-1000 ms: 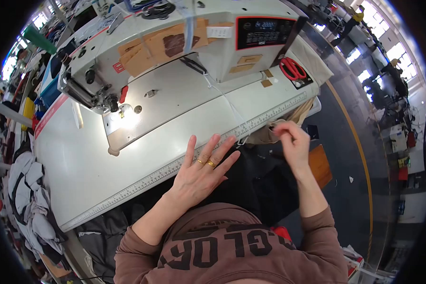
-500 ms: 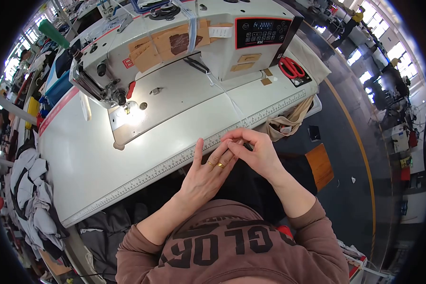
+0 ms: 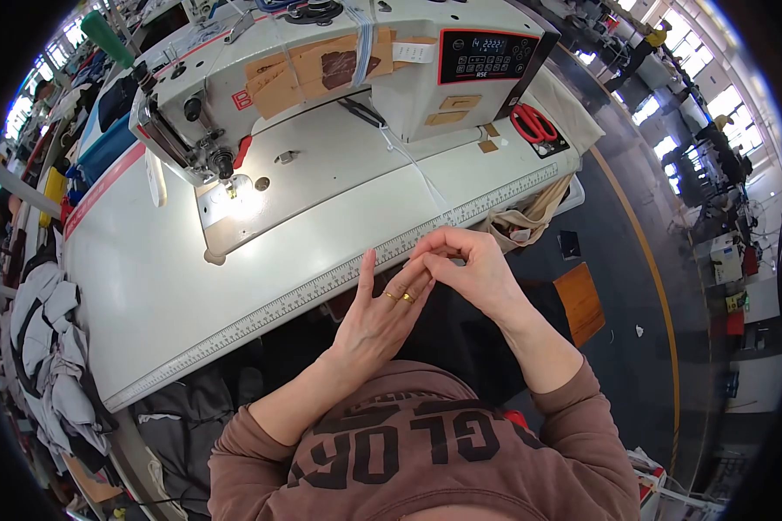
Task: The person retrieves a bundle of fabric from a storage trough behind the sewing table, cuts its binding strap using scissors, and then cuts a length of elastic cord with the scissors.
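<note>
My left hand [image 3: 376, 317], with two gold-coloured rings, is above the front edge of the sewing table [image 3: 139, 313]. Its fingers are stretched out, the little finger apart from the others. The thumb and index finger of my right hand [image 3: 478, 276] are pinched together at the left fingertips. Whatever lies between them is too small or hidden to make out. Beyond my hands stands a white sewing machine [image 3: 400, 100] with its lamp lit. A ruler strip [image 3: 321, 285] runs along the table's front edge.
Red-handled scissors [image 3: 533, 123] lie at the table's right end, with black tweezers [image 3: 361, 111] under the machine arm. A cloth pouch [image 3: 530, 224] hangs at the front edge. Grey garments [image 3: 54, 347] are piled at left. A person in yellow [image 3: 656, 39] is far off at upper right.
My right hand has come left from beside the pouch to my left hand's fingertips. My left hand's fingers, spread earlier, are now closer together. The view has shifted slightly.
</note>
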`<state>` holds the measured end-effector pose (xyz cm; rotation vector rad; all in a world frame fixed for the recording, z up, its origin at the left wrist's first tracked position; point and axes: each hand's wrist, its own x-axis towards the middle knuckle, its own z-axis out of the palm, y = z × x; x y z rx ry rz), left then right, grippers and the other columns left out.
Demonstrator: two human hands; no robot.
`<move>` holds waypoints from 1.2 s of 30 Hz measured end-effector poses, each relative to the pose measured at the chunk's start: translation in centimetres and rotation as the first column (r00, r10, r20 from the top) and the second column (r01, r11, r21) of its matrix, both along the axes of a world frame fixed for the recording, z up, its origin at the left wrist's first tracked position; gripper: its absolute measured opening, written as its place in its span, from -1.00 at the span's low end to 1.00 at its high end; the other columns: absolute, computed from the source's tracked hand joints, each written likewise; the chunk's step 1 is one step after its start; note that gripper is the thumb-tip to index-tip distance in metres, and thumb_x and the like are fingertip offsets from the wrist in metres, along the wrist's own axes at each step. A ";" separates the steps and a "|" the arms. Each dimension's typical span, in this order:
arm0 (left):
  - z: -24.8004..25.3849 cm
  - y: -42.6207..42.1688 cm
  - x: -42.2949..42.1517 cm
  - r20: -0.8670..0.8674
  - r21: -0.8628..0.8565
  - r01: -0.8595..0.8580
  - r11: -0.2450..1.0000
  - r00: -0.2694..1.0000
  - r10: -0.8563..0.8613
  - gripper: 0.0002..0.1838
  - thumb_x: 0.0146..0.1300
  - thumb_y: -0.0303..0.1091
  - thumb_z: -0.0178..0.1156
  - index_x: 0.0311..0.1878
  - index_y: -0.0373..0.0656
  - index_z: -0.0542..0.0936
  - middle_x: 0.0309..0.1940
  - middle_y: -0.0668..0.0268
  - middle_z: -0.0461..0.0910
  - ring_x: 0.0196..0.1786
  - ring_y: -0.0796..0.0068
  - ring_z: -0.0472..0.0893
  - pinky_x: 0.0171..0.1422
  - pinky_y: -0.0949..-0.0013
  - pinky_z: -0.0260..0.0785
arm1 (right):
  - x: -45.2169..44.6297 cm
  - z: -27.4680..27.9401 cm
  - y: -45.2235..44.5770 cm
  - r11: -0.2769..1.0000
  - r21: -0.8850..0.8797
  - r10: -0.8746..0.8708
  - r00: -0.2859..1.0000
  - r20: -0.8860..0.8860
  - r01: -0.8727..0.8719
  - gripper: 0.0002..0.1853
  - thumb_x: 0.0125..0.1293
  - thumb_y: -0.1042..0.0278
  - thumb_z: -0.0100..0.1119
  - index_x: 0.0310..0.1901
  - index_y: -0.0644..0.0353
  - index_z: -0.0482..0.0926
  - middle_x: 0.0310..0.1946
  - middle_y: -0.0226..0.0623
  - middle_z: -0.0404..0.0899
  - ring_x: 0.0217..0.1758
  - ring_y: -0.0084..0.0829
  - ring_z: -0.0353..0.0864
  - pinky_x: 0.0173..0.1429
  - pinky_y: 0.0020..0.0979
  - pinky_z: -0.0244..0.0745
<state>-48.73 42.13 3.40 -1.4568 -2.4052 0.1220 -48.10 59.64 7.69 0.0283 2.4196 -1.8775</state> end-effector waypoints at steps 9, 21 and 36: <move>-0.3 -0.2 -0.2 0.005 0.044 0.027 0.999 1.000 -0.027 -0.49 0.16 -0.21 -0.03 0.23 -0.03 0.42 0.35 0.44 0.21 0.47 0.48 -0.01 0.43 -0.31 -0.23 | 0.0 0.3 -0.2 1.000 0.001 -0.030 0.998 0.056 0.030 -0.90 0.21 0.46 0.16 -0.31 0.32 0.58 -0.46 -0.45 0.57 -0.37 -0.71 0.48 -0.25 -0.64 0.37; -0.1 -0.4 -0.4 0.180 0.171 0.127 0.977 0.971 -0.158 -0.45 0.08 -0.18 0.22 0.19 0.05 0.41 0.38 0.45 0.13 0.49 0.47 -0.07 0.41 -0.36 -0.36 | -0.2 0.1 0.4 0.987 -0.157 -0.021 0.996 0.088 0.034 -0.78 0.27 0.34 0.12 -0.34 0.36 0.61 -0.45 -0.36 0.61 -0.36 -0.65 0.53 -0.21 -0.59 0.40; -0.2 -0.9 -1.0 0.218 0.244 0.190 0.951 0.945 -0.245 -0.61 0.19 -0.32 0.01 0.12 -0.02 0.49 0.38 0.36 0.16 0.51 0.47 -0.15 0.42 -0.31 -0.24 | -0.1 0.6 0.7 0.998 -0.035 0.047 0.999 0.009 -0.046 -0.77 0.29 0.34 0.07 -0.34 0.36 0.61 -0.49 -0.35 0.62 -0.38 -0.67 0.54 -0.25 -0.60 0.41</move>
